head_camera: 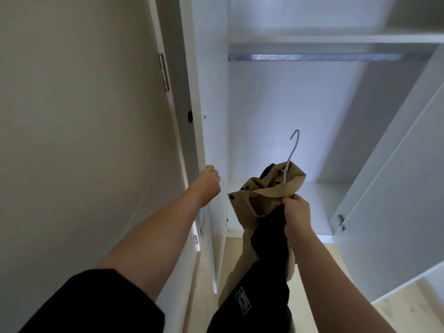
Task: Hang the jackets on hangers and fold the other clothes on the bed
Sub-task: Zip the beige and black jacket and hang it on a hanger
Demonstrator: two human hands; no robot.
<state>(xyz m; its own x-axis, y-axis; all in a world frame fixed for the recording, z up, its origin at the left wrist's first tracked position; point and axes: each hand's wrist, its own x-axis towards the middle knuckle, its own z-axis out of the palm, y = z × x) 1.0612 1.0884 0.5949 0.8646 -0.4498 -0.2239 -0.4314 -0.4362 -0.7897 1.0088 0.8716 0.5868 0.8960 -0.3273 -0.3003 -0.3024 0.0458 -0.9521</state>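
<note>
Over at nine o'clock, the left hand (211,181) reaches up to the white wardrobe door (211,92), its fingers curled round the door's edge. Just beside it, near the centre, is the jacket (262,188), tan outside and black inside, bunched up and trailing down toward six o'clock. The right hand (296,212) grips the gathered cloth below the collar, fingers pressed together round it. The hanger (295,145) pokes its white hook, tilted, up out of the collar. At twelve o'clock the metal rail (312,56) runs under a shelf (336,38), well above the hook. At three o'clock the other door (396,188) stands open.
</note>
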